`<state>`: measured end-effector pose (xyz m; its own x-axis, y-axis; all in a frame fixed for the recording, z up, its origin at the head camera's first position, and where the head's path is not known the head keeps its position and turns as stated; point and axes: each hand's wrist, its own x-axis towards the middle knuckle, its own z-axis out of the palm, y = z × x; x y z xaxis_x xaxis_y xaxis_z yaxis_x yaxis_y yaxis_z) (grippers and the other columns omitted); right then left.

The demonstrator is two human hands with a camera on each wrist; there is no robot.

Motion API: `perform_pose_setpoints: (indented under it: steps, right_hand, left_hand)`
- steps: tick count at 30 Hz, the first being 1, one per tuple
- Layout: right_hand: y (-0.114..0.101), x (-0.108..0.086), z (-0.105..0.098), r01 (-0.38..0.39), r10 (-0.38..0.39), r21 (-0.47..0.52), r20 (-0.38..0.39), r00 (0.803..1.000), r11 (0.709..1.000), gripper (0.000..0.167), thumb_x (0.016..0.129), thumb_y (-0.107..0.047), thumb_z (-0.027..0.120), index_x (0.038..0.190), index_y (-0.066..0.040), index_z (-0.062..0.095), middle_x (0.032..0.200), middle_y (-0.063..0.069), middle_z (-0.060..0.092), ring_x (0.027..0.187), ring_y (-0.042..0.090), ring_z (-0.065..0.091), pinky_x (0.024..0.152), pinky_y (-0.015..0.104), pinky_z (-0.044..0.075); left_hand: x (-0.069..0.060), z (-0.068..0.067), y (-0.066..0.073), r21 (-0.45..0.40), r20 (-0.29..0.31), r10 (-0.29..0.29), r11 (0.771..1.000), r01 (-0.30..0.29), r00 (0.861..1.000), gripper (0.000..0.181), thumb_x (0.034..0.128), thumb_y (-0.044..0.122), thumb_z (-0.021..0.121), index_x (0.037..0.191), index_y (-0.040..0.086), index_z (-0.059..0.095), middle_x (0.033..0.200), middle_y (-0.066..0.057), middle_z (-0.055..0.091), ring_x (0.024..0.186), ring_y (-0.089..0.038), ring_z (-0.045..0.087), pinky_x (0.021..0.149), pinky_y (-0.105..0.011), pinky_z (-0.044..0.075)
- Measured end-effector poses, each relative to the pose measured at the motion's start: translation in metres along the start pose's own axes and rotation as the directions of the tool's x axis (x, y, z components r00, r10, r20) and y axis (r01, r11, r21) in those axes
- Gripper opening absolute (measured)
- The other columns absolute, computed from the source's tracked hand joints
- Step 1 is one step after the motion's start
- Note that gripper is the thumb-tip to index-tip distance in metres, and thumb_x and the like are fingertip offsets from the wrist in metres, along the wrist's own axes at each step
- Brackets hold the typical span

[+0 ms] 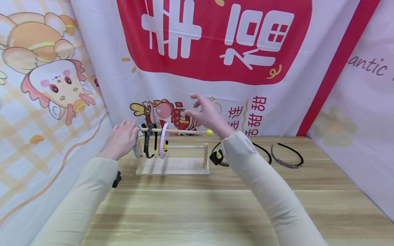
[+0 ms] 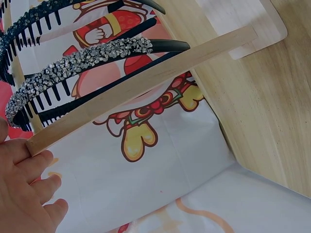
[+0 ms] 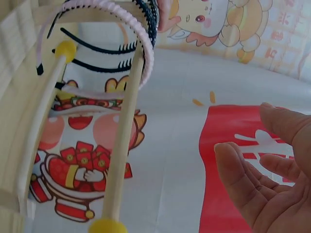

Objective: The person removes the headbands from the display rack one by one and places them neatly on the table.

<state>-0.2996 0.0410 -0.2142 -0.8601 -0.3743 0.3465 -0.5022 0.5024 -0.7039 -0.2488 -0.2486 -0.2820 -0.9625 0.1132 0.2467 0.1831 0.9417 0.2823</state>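
Bright, even light cast soft shadows across the table [image 1: 172, 213]; both wrist views looked dimmer, greyer.

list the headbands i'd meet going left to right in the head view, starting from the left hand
Left hand → silver headband → dark sparkly headband → pink headband → headband with a black bow → stone-studded headband

From well back, the head camera looks forward and down at the whole pale wooden two-rod rack [image 1: 189, 167]. The left-wrist camera faces its left end closely; the right-wrist one looks lengthwise from near its right end, sharing the arched pink headband [image 3: 148, 56] with the head view.
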Motion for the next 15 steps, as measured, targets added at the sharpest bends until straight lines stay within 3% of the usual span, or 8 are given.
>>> perform_pose_setpoints:
  steps: [11,15]
  right_hand:
    - [-0.010,0.009,0.042,0.009,-0.008,-0.010,0.095,0.995,1.000,0.060,0.084,-0.024,0.069,0.135,-0.011,0.040,0.112,0.009,0.054,0.069,0.018,0.061,0.056,0.025,0.053]
    - [-0.008,0.010,0.056,-0.014,0.009,0.032,0.130,0.992,0.999,0.058,0.084,-0.024,0.069,0.133,-0.011,0.041,0.108,0.008,0.053,0.070,0.021,0.061,0.051,0.026,0.054]
  left_hand:
    - [0.001,0.001,-0.003,0.000,-0.005,0.006,1.000,-0.006,1.000,0.062,0.1000,0.038,0.009,0.143,-0.006,0.014,0.148,-0.024,0.013,0.134,-0.043,0.003,0.108,-0.051,-0.006]
    - [0.002,0.001,-0.003,0.003,-0.006,0.008,1.000,-0.008,1.000,0.061,0.1002,0.038,0.010,0.143,-0.006,0.015,0.148,-0.025,0.013,0.134,-0.043,0.003,0.108,-0.051,-0.006]
